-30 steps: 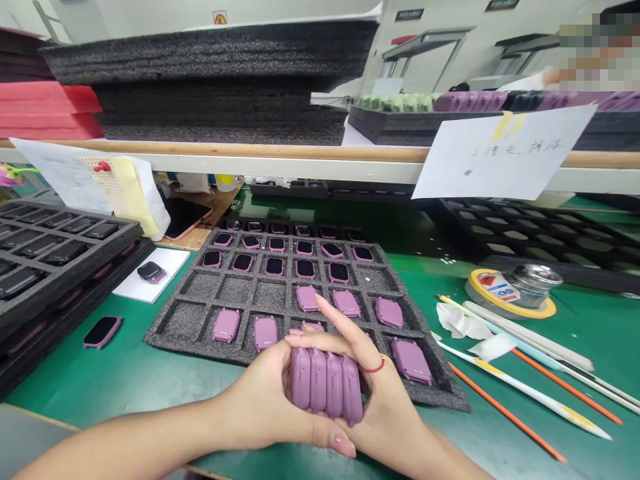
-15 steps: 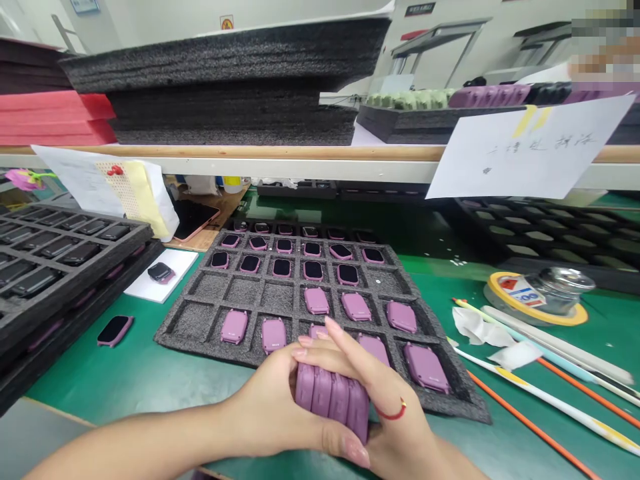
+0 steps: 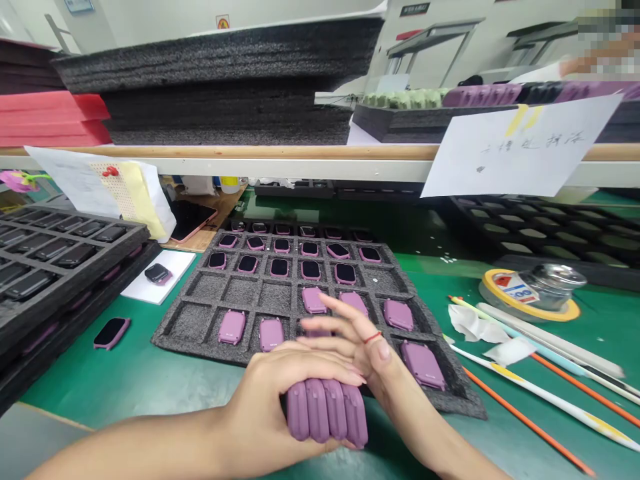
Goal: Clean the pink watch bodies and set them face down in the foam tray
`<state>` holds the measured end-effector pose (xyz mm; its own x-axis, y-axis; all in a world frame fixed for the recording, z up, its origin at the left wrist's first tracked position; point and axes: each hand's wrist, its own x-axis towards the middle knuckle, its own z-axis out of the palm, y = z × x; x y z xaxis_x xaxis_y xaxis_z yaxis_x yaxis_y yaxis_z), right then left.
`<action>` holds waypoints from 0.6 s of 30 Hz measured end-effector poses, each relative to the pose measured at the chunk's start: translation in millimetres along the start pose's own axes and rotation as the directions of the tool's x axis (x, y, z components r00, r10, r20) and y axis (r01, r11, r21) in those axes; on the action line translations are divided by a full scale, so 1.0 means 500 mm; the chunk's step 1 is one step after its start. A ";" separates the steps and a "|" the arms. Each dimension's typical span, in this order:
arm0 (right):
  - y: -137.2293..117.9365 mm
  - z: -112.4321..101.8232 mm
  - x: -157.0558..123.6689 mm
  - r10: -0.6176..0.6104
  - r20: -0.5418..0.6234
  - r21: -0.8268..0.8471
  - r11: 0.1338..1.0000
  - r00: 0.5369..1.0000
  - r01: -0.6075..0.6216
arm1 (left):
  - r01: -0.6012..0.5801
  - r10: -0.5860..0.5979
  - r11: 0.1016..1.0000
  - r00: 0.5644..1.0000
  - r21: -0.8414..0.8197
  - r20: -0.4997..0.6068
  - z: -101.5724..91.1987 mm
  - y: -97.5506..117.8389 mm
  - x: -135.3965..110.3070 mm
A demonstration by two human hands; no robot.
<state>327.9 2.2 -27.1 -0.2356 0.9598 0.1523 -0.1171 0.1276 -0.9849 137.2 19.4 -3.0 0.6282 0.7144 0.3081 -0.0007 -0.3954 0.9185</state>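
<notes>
A: At the near edge of the bench, your left hand [image 3: 283, 390] closes around a stack of 4 purple watch cases [image 3: 327, 415]. Your fingers lie over the top, and the pieces stand on edge, pressed side by side.

B: Your right hand [image 3: 357, 341] holds nothing that shows. Its fingers are spread and loose just behind the left's fingertips, with a red band [image 3: 373, 338] on 1 finger. The stack sits low over the green mat [image 3: 125, 380], just in front of the grey foam tray [image 3: 200, 310].

A: From this angle, the grip looks like the point to watch. Press the 4 cases together from both ends so no middle piece slips out. If you lift 1 away, take it from the outer end with your right fingertips.

B: Beyond your hands, the tray's near rows carry purple cases laid back-up [image 3: 233, 327], each in its own pocket. The far rows carry watches screen-up [image 3: 279, 267].

A: Further out, 1 loose watch [image 3: 111, 332] lies screen-up on the mat to your left, and another watch [image 3: 157, 273] rests on a white card [image 3: 175, 263]. To your right, a yellow tape roll [image 3: 505, 288] sits near an orange stick [image 3: 525, 421].
</notes>
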 end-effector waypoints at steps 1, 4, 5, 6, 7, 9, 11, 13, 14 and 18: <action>-0.002 0.002 0.000 0.052 0.042 0.026 0.998 0.998 -0.053 | -0.029 0.029 0.999 1.000 0.018 -0.007 0.001 -0.001 0.001; -0.012 0.012 -0.007 0.113 0.148 0.035 0.992 0.982 -0.120 | -0.061 0.062 0.997 0.998 0.051 -0.007 0.004 -0.001 0.003; -0.016 0.016 -0.010 0.112 0.155 0.030 0.993 0.981 -0.118 | -0.066 0.066 0.997 0.998 0.047 0.002 0.005 -0.001 0.003; -0.018 0.021 -0.013 0.104 0.145 0.013 0.994 0.984 -0.107 | -0.074 0.074 0.997 0.997 0.035 0.010 0.005 -0.002 0.003; -0.019 0.025 -0.015 0.094 0.122 -0.020 0.996 0.988 -0.092 | -0.084 0.084 0.996 0.996 0.021 0.015 0.005 -0.003 0.002; -0.017 0.033 -0.018 0.041 0.057 -0.111 0.993 0.998 -0.034 | -0.092 0.092 0.996 0.996 0.002 0.023 0.004 -0.008 -0.001; -0.012 0.039 -0.018 -0.045 0.002 -0.212 0.976 0.999 0.044 | -0.094 0.094 0.996 0.995 -0.006 0.042 0.004 -0.016 -0.005; -0.006 0.042 -0.017 -0.147 -0.050 -0.287 0.949 0.988 0.127 | -0.087 0.086 0.996 0.995 0.018 0.048 0.005 -0.022 -0.010; -0.005 0.043 -0.017 -0.193 -0.067 -0.312 0.936 0.979 0.163 | -0.068 0.067 0.997 0.997 0.025 0.037 0.006 -0.024 -0.012; -0.006 0.037 -0.016 -0.331 -0.072 -0.395 0.876 0.941 0.278 | 0.247 -0.238 0.934 0.969 -0.259 0.063 0.007 -0.013 -0.003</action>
<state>312.3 -10.4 -24.0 -0.1137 0.8788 0.4634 0.2129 0.4771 -0.8527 139.1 19.0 -10.2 0.6578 0.7505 0.0640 -0.0470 -0.0439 0.9979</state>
